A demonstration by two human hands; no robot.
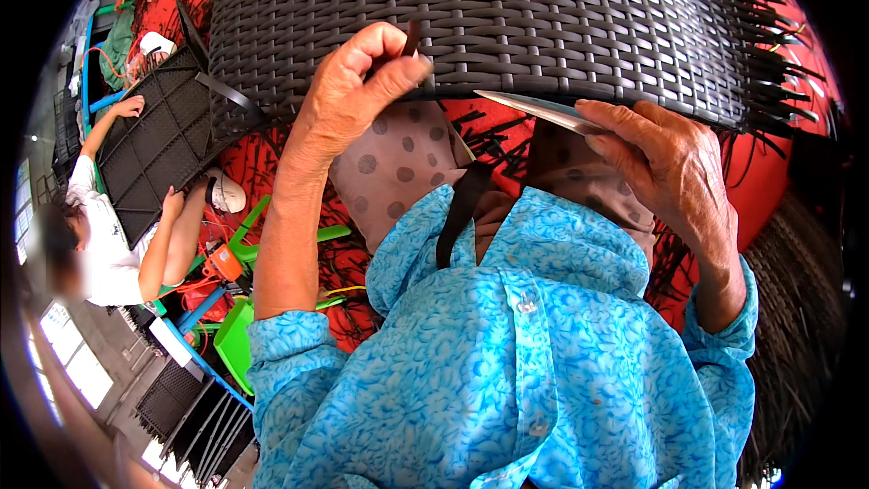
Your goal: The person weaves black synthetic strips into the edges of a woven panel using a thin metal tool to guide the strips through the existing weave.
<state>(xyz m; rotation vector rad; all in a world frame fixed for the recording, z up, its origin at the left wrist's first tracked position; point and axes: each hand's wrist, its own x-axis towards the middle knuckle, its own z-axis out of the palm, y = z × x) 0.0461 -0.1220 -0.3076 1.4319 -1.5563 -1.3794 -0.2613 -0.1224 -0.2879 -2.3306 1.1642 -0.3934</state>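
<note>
A dark woven wicker panel (507,14) curves across my lap, with loose strip ends (774,59) fringing its right side. My left hand (358,86) is at the panel's near edge, thumb and forefinger closed on a short dark wicker strip (413,39). In my right hand (665,149) is a pointed metal blade (534,109), its tip directed left along the underside of that edge. The blade's handle is hidden in my palm. Another dark strip (463,213) hangs down over my blue patterned clothing.
At the left a co-worker in white (113,244) handles a dark woven panel (149,131). Red cloth (489,131) strewn with dark strip scraps lies beneath me. Bright green plastic (235,340) and an orange tool (222,263) lie beside my left arm.
</note>
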